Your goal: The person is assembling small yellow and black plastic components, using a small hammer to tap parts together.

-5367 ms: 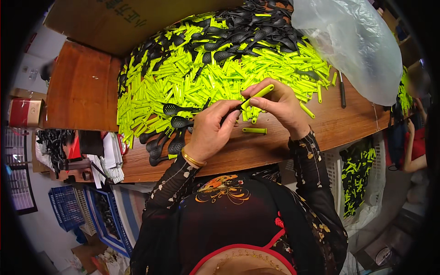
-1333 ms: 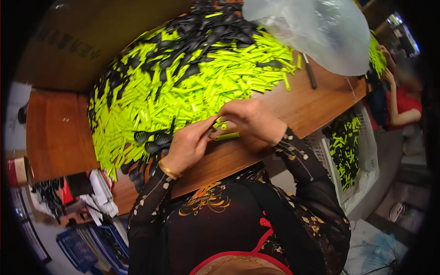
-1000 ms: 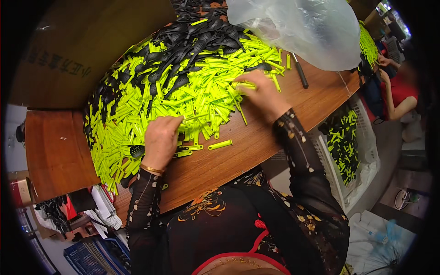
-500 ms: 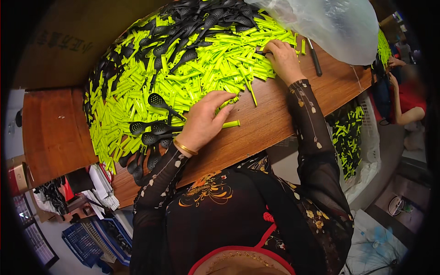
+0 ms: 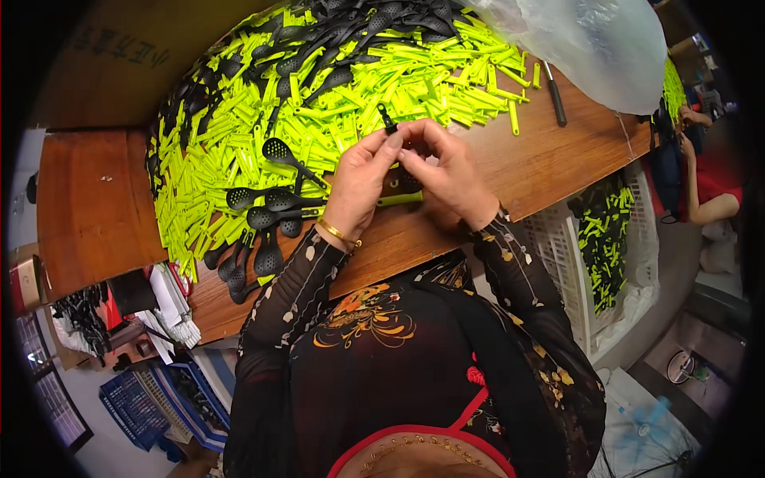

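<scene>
My left hand (image 5: 356, 182) and my right hand (image 5: 454, 174) meet over the table's front part, thumbs and fingers pinched together. From between their fingertips a narrow black piece (image 5: 386, 117) with small holes sticks up. The rest of it is hidden by the fingers, so I cannot tell its full shape. Under the hands a lime-green handle (image 5: 402, 198) lies on the wood, partly covered. Beside my left wrist rest several black slotted spoons (image 5: 280, 151), their perforated heads pointing left. Just beyond my fingers spreads a heap of loose lime-green handles (image 5: 422, 88).
More black spoons (image 5: 382, 22) are piled on the heap's far side, by a cardboard wall (image 5: 103, 80). A black-handled tool (image 5: 555, 99) lies right, near a clear plastic bag (image 5: 586, 52). Below the wooden table (image 5: 510, 171) stands a white basket (image 5: 562, 255) of parts. Another person (image 5: 713, 171) is far right.
My right hand has left the heap's right side and come in to meet my left hand. The narrow black piece now shows between them. My left hand has shifted slightly.
</scene>
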A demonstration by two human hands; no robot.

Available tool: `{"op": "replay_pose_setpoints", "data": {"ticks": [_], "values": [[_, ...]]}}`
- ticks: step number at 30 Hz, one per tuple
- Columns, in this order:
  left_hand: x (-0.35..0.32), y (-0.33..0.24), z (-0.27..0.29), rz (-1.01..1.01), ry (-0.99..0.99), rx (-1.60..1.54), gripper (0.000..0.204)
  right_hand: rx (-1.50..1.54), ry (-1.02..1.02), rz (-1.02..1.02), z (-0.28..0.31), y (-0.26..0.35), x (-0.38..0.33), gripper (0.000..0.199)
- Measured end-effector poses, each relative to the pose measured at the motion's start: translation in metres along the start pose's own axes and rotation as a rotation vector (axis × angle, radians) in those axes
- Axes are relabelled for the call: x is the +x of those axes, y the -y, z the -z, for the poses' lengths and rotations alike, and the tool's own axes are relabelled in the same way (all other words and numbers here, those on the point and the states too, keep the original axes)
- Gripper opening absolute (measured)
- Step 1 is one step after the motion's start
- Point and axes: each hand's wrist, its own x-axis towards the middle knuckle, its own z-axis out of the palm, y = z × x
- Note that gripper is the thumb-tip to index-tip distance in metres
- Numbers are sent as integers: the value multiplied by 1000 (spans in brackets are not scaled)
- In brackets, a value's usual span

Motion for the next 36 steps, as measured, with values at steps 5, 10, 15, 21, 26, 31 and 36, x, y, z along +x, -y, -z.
{"op": "replay_pose_setpoints", "data": {"ticks": [5,10,15,21,26,31,36], "values": [[-6,-3,17,-69,-153,-228,32,-48,57,-161,36,0,-4,26],[-10,5,39,-103,-96,-89,33,-845,-156,59,53,-47,-13,22],[-19,13,38,-50,-52,-143,36,-851,-193,63,65,-52,-10,17],[-24,13,24,-39,-13,93,32,-343,-68,122,32,7,-8,9],[-27,12,27,-73,-23,248,28,-265,96,307,21,27,5,11],[-33,1,26,-47,-28,331,33,-202,189,230,28,13,1,20],[-36,-4,23,-104,-41,346,31,137,91,-45,27,34,-5,34]]}}
